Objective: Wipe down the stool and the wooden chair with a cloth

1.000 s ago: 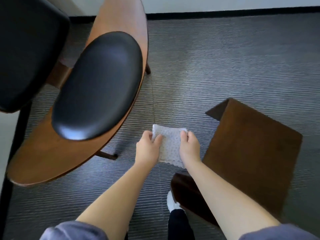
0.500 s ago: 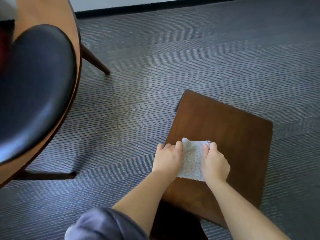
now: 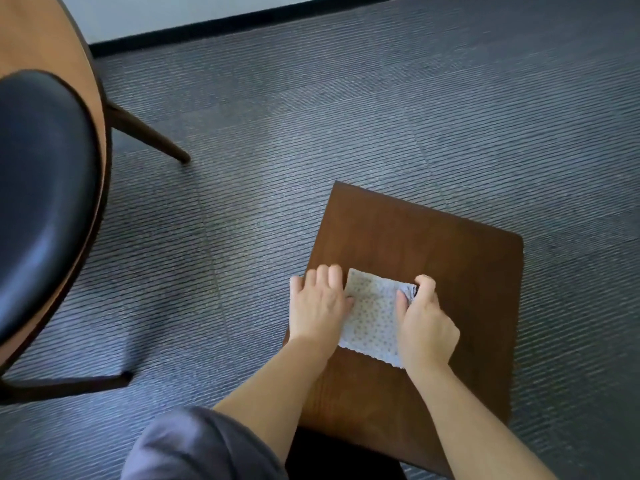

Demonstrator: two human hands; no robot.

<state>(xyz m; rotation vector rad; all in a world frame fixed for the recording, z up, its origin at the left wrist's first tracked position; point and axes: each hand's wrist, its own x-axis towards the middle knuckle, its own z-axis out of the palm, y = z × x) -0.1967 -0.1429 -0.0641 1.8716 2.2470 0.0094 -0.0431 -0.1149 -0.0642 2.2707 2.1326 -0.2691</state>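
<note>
A dark brown square stool (image 3: 446,258) stands on the carpet right of centre. A pale dotted cloth (image 3: 375,315), folded to a small rectangle, lies on the stool's near left part. My left hand (image 3: 317,306) rests on the cloth's left edge with fingers fairly flat and its thumb on the cloth. My right hand (image 3: 424,323) grips the cloth's right edge, fingers curled around it. The wooden chair (image 3: 41,39) with a black padded seat (image 3: 45,199) fills the left edge of the view.
Grey ribbed carpet (image 3: 381,116) covers the floor. Two dark chair legs (image 3: 149,136) angle out over it at left. A black skirting strip (image 3: 242,20) and pale wall run along the top. A grey sleeve (image 3: 204,445) shows at the bottom.
The view has swung right from the chair to the stool. Both hands carried the cloth from mid-air down onto the stool top, and my left fingers have flattened out.
</note>
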